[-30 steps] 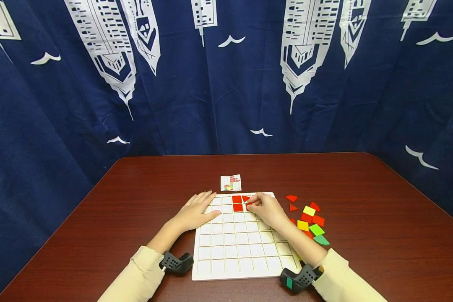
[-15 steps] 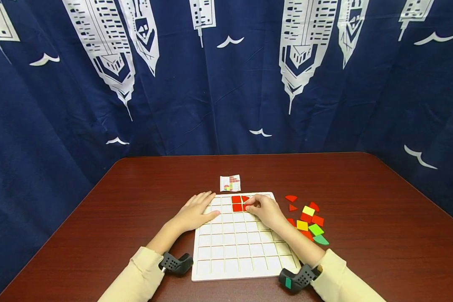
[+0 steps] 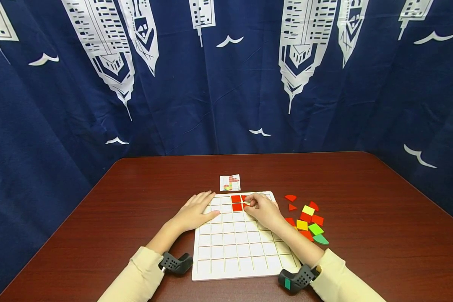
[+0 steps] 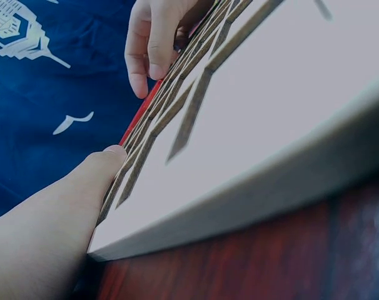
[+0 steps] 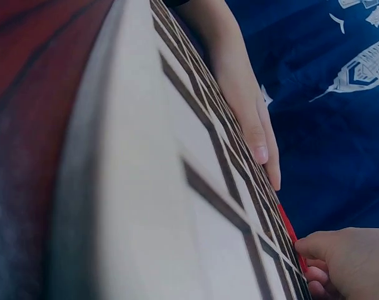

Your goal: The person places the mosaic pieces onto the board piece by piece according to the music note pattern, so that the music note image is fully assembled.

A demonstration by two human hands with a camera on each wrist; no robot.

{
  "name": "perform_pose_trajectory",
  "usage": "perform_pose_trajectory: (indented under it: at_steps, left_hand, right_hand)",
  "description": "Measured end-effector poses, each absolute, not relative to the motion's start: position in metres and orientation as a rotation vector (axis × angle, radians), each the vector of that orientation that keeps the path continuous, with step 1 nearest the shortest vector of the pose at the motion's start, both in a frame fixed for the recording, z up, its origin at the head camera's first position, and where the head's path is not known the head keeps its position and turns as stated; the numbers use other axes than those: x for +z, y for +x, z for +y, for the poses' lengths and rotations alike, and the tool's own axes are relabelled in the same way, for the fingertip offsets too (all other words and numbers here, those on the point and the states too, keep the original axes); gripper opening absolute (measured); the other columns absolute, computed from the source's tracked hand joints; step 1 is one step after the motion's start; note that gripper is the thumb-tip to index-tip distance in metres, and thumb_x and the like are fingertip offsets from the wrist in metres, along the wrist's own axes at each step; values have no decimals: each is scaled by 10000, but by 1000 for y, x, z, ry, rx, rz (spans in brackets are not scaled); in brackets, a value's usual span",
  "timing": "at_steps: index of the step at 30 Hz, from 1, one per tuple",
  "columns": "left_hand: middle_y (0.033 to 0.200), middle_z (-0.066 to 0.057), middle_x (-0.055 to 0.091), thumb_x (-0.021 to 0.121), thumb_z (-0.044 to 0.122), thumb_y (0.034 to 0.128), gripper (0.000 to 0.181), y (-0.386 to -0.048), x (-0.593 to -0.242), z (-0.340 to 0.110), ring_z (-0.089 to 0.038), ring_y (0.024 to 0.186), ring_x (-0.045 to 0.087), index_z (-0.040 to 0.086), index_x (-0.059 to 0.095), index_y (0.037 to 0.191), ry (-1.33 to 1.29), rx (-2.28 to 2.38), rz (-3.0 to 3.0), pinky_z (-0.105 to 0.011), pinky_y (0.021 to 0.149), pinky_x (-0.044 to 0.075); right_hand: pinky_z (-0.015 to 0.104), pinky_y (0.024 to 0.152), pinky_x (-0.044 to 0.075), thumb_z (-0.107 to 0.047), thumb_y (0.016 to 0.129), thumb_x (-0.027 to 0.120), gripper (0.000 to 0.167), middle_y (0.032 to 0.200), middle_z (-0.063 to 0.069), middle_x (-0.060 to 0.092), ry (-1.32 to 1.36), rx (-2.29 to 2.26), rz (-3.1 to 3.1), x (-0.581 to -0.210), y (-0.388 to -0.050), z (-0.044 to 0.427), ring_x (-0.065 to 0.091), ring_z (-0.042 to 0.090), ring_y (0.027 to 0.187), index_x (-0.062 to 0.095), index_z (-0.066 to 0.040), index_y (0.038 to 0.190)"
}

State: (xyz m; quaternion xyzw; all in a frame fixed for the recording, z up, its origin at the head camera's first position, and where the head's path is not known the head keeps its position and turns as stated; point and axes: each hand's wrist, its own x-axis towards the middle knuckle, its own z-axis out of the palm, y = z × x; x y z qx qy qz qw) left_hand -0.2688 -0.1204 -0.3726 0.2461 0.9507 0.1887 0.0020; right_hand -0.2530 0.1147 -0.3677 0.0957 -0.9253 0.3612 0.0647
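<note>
Worktop (image 3: pixel 75 247) of red-brown wood grain, dark blue skyline-print curtain (image 3: pixel 166 109) behind its far edge. Left hand (image 3: pixel 194 213) lies palm down over far-left corner of white grid board (image 3: pixel 230 251), fingers straight, thumb spread away from them. Picture card (image 3: pixel 230 183) just beyond board's far edge. Two red square tiles (image 3: pixel 236 207) in adjoining cells near that edge, one nearer than the other; right of them, two more red tiles (image 3: pixel 243 198), partly covered. Right hand (image 3: pixel 264 212) over these, toward far-right corner, fingers bent, thumb and forefinger tips at the tiles; cannot tell whether they grip one. Beyond board's right edge, loose red, yellow and green tiles (image 3: pixel 302 225) on worktop.
</note>
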Motion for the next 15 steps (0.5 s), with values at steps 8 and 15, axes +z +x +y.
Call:
perform_pose_trajectory:
  at_steps: [8, 15]
  left_hand:
    - [1502, -70, 250, 434, 529, 900, 683, -270, -373, -120, -233, 1402, 192, 144, 274, 1441, 767, 579, 2986, -426, 1152, 102]
    - [1503, -67, 250, 428, 538, 899, 684, -269, -374, -120, -229, 1403, 190, 148, 275, 1441, 761, 588, 2986, -427, 1152, 98]
  right_hand:
    - [334, 768, 349, -215, 853, 591, 322, 959, 57, 523, 239, 1118, -2772, -368, -253, 115, 509, 145, 806, 615, -55, 1130]
    - [367, 772, 352, -211, 847, 586, 353, 964, 80, 538, 232, 1114, -2764, -367, -253, 115, 528, 165, 816, 601, -31, 1150]
